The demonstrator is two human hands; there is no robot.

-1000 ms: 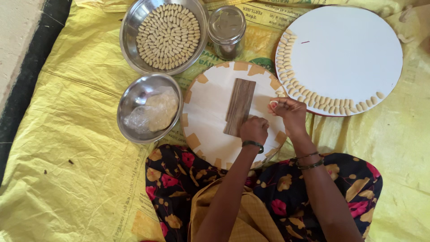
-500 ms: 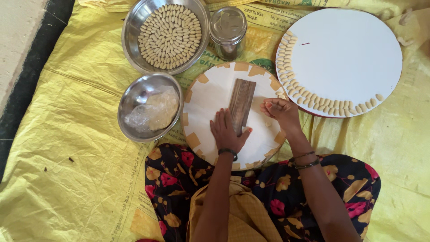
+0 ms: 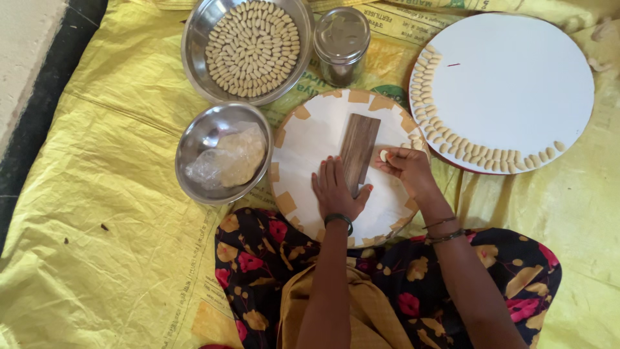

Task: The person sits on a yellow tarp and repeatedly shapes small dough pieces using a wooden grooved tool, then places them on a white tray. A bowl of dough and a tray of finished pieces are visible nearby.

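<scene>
Overhead, the left hand [image 3: 336,190] lies flat and open, holding nothing, on the round white board [image 3: 310,139], touching the ridged wooden block [image 3: 359,150]. Right hand [image 3: 408,167] pinches 1 small dough piece [image 3: 383,155] beside the block.

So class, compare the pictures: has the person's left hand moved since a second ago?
Yes. The left hand has slid left and toward the body, off the dark wooden board, and now lies flat beside its lower end.
</scene>
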